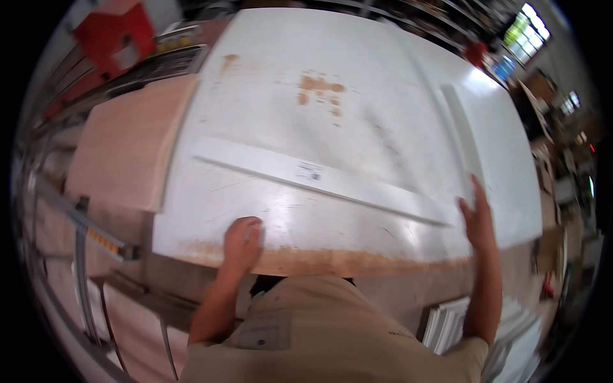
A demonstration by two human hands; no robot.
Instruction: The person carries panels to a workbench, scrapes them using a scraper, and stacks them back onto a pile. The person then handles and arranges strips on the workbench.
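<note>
A long white board strip (377, 193) with a printed label (310, 171) lies at a slant across the worn white tabletop (287, 217). Just in front of its left part, over the near edge of the table, my left hand (242, 242) is closed with its fingers curled; I see nothing in it. My right hand (477, 216) is open with fingers apart, beyond the right end of the labelled strip. Another white strip (461, 124) runs away from me on the right, and my right fingertips are near its close end. Blur hides whether they touch it.
A pinkish-brown panel (131, 143) adjoins the table's left side. Metal rails (76, 220) stand at lower left. Several white pieces (447, 322) are stacked low on the right. A red object (115, 35) is at far left; cluttered shelves (421, 25) line the back.
</note>
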